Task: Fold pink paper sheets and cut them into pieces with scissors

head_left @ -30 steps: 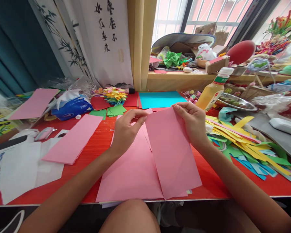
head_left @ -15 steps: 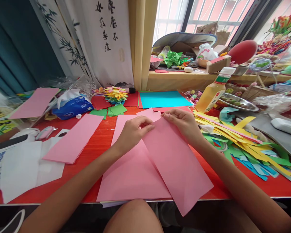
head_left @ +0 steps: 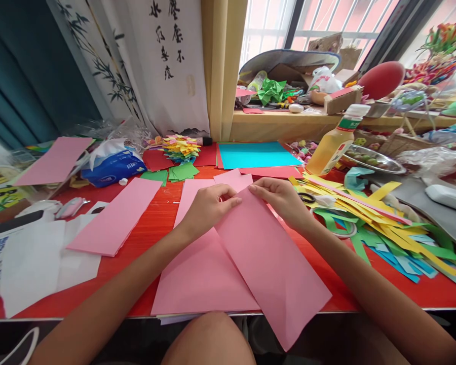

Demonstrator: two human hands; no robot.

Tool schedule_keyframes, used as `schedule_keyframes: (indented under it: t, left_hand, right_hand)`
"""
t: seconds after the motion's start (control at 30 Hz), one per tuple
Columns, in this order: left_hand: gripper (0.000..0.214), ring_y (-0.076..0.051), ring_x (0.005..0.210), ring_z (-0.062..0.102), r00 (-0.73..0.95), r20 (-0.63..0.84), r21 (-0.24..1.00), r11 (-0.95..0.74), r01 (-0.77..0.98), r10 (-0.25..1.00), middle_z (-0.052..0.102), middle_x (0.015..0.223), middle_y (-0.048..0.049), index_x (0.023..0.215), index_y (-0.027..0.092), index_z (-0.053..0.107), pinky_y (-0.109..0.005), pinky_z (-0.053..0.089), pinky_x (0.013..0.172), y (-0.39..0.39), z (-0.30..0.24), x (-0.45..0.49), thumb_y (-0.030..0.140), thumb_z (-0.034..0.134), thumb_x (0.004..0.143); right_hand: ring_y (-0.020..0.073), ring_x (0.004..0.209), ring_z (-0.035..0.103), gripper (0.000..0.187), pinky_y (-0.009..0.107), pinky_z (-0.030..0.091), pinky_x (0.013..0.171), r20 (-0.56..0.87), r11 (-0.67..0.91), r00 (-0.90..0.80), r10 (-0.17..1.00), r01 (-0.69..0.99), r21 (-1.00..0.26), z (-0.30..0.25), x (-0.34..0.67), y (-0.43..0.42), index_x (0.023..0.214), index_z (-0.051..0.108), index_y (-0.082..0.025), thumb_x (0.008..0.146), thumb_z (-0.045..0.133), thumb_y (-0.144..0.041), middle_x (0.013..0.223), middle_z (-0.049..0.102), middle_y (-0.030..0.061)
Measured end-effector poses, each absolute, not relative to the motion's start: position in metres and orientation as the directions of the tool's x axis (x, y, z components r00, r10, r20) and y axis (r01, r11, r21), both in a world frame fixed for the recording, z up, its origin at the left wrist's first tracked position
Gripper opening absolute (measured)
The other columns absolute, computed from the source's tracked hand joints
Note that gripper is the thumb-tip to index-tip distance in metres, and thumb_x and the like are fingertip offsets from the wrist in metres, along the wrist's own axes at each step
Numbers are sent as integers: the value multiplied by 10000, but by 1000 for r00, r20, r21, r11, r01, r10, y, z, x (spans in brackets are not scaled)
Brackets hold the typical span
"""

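A long pink paper sheet [head_left: 273, 268] slants from my hands down past the table's front edge. My left hand [head_left: 212, 207] pinches its upper left edge between thumb and fingers. At the top right corner, my right hand [head_left: 279, 198] grips the same sheet, also with thumb and fingers closed. Beneath it lies a stack of larger pink paper [head_left: 197, 279], partly covered by the held sheet and my left hand. Another pile of pink strips [head_left: 117, 218] rests to the left. The handle of a pair of scissors [head_left: 306, 197] shows just beyond my right hand.
Yellow, green and blue paper strips [head_left: 395, 238] are heaped at the right, near a bottle of yellow liquid [head_left: 332, 144]. A blue tissue pack [head_left: 114, 167] sits at the back left. Blue paper [head_left: 254, 155] lies at the back of the red table [head_left: 144, 223].
Both hands have shifted slightly down and left with the pink sheet, whose lower corner hangs lower. The scissors handle has come into sight beside my right hand.
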State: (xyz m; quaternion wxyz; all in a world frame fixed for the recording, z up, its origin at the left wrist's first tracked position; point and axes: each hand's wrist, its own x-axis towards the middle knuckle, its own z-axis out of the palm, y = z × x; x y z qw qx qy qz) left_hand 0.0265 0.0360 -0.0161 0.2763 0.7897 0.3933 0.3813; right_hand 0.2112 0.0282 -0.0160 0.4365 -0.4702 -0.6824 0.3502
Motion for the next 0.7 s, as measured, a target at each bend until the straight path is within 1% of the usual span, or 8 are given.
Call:
schedule_keyframes:
  t: [0.13,0.2,0.3,0.4,0.5,0.6,0.7]
  left_hand:
    - [159,-121,648,553,356,379,735,-512,444,854,633,688,23,662,201,619,-239,403,576,39,-18,24,266,521,768]
    - [170,-124,656,555,364,365,728,-507,462,857,631,688,22,652,197,613,-242,402,583,41,-18,23,269,516,771]
    - [144,-132,699,558,393,372,686,-534,495,841,639,733,13,686,195,615,-250,403,607,42,-16,23,263,519,769]
    - [136,-135,737,553,416,430,658,-594,463,801,641,789,-1,755,200,615,-256,412,630,41,-17,26,276,506,785]
    - [130,-131,717,542,418,463,638,-621,454,781,633,772,-3,741,197,595,-262,415,647,38,-19,28,259,494,794]
    - [118,-131,712,536,398,476,603,-621,501,784,627,764,-7,721,191,580,-266,409,666,36,-21,29,213,489,792]
    - [120,-137,725,532,368,515,563,-630,535,774,618,772,-11,718,189,568,-272,400,676,37,-20,28,199,477,797]
  right_hand:
    - [115,633,517,321,241,413,571,217,289,-239,946,325,-901,-19,211,31,765,612,-146,783,510,-450,707,574,24]
    - [119,641,531,316,252,428,593,203,278,-251,946,316,-907,-19,211,32,767,609,-142,786,507,-441,713,579,29]
    - [125,636,539,309,259,430,588,192,279,-257,947,365,-888,-20,210,31,768,612,-141,796,494,-425,704,584,33]
    - [129,624,542,303,257,417,572,199,318,-303,932,422,-849,-24,205,29,784,622,-153,809,474,-416,693,594,31]
    - [123,591,527,292,247,396,542,192,336,-332,924,461,-821,-28,200,27,756,621,-161,811,469,-405,658,587,21]
    - [118,571,508,301,240,382,524,182,331,-338,923,463,-822,-30,198,27,722,611,-158,807,472,-411,626,566,13]
    - [120,582,516,313,242,387,534,191,330,-332,924,433,-839,-30,197,26,735,610,-160,806,469,-430,631,566,11]
